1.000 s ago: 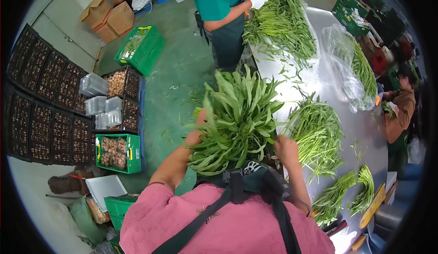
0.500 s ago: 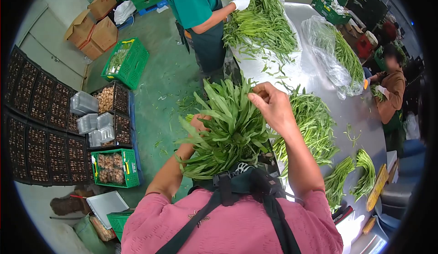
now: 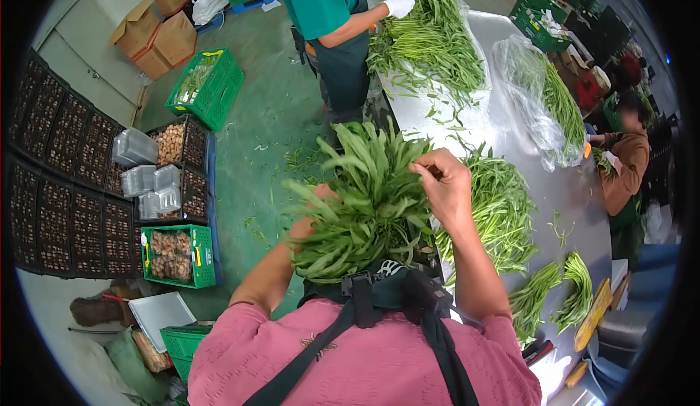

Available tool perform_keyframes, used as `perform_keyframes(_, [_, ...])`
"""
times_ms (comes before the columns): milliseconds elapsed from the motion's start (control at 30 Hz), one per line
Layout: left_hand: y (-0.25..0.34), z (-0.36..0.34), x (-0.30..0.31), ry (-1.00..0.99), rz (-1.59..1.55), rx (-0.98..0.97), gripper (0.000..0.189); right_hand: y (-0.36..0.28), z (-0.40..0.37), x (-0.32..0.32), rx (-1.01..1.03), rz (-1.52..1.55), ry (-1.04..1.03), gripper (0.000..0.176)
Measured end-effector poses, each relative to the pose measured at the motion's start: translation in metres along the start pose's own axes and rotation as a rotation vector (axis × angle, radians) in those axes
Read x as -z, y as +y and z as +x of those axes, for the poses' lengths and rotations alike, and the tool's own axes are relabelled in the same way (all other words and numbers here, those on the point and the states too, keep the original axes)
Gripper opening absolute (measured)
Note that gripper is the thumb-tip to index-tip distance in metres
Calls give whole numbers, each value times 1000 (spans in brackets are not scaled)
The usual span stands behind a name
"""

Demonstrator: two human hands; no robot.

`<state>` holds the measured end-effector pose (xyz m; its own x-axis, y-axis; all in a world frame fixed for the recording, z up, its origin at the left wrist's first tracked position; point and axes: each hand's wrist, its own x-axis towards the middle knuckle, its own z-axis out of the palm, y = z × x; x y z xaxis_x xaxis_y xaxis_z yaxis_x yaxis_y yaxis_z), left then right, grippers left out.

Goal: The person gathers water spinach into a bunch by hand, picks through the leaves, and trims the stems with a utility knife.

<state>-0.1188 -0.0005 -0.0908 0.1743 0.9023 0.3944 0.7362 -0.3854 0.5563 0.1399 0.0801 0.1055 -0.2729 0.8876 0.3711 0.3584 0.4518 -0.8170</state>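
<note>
A thick bunch of water spinach (image 3: 364,194), its long narrow leaves fanned upward, is held in front of my chest. My left hand (image 3: 315,209) is wrapped around its left side, with most of the fingers hidden behind leaves. At the bunch's right edge, my right hand (image 3: 445,186) is raised with thumb and forefinger pinched beside the leaf tips. Whatever is in that pinch is too small to make out. A loose pile of water spinach (image 3: 499,205) lies on the metal table (image 3: 583,223) just right of my right forearm.
Across the table corner, a person in a green shirt (image 3: 310,1) handles a greens heap (image 3: 430,41) with white gloves. Another person (image 3: 627,154) sits at right. Two small bundles (image 3: 574,293) lie nearby. Green crates (image 3: 208,89) and black crates (image 3: 58,165) stand left.
My right hand has shifted slightly right and down, its fingers drawing away from the leaves into a tighter pinch. The bunch has tilted a little in my left hand. The view has turned slightly.
</note>
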Motion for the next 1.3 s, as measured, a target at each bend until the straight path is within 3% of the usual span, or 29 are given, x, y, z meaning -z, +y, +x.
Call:
perform_keyframes(100, [7, -5, 0, 44, -160, 84, 29, 10, -10, -3, -77, 212, 75, 7])
perform_keyframes(367, [36, -11, -8, 235, -490, 235, 29, 26, -20, -2, -447, 891, 15, 8])
perform_keyframes(500, [36, -11, -4, 273, -509, 253, 28, 44, -27, 5, -458, 597, -83, 6])
perform_keyframes(567, [28, -13, -2, 208, -448, 238, 27, 44, -32, 4, -266, 142, -165, 4])
perform_keyframes(600, [24, -12, -1, 177, -415, 224, 27, 33, -32, 7, -129, -47, -152, 12])
perform_keyframes(700, [12, -6, 2, 80, -278, 156, 26, 32, -34, 8, 37, -305, -170, 14])
perform_keyframes(833, [3, 0, 6, -17, -57, 66, 24, 41, -34, 8, 123, -240, -117, 12])
perform_keyframes(900, [0, 2, 7, -55, 56, 36, 23, 41, -34, 8, 47, -199, -138, 13])
perform_keyframes(967, [-3, 5, 6, -93, 168, 17, 23, 33, -32, 10, -178, -60, -136, 14])
perform_keyframes(1033, [-4, 6, 4, -133, 270, 12, 22, 26, -29, 9, -173, -4, -127, 13])
perform_keyframes(1100, [-8, 5, 4, -154, 320, 24, 21, 22, -27, 8, -30, -122, -114, 12])
perform_keyframes(1133, [-11, 7, 3, -78, 172, -17, 18, 23, -26, 7, 95, -222, -111, 12])
perform_keyframes(1167, [-13, 8, 1, -2, 21, -59, 14, 24, -24, 7, 91, -221, -118, 12])
perform_keyframes(1200, [0, 14, 13, 4, 177, -167, 10, 24, -22, 8, 64, -220, -145, 14])
perform_keyframes(1300, [-27, -1, -4, -158, 319, 0, 26, 22, -23, 16, -41, -97, -206, 15])
